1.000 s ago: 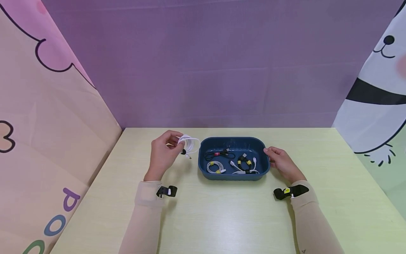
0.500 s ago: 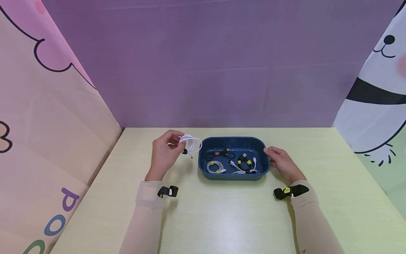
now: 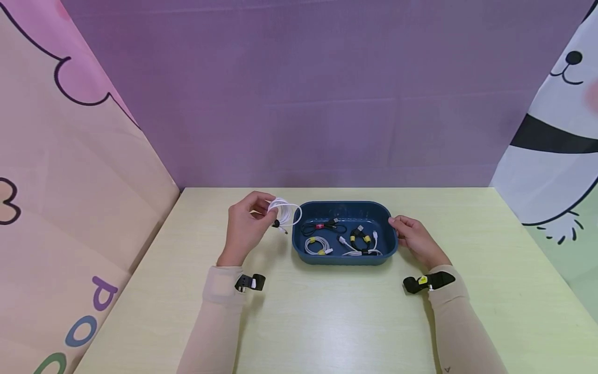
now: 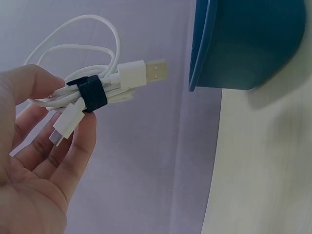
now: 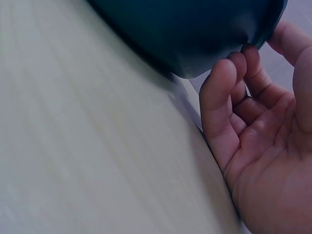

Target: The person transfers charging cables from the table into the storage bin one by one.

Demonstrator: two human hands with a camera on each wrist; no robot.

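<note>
My left hand (image 3: 247,226) pinches a coiled white USB cable (image 3: 281,212) between thumb and fingers, just left of a blue bin (image 3: 344,261). In the left wrist view a black strap (image 4: 92,92) binds the coil, with a USB plug (image 4: 139,73) pointing toward the bin and a smaller plug (image 4: 68,119) hanging below. The bin stands on the table, and my right hand (image 3: 417,240) pinches its right rim, thumb on top and fingers against the outer wall (image 5: 195,39) in the right wrist view.
Inside the bin lie a black cable (image 3: 322,227) with a red tie, a grey coil (image 3: 317,246) with yellow ties, a black coil (image 3: 359,240) with yellow ties, and a white cable (image 3: 355,253). A purple cloth (image 3: 327,93) hangs behind the table (image 3: 327,311).
My left hand has shifted slightly right with the white cable, whose loop now overlaps the bin's left rim in the head view. My right hand and the bin have stayed put.
</note>
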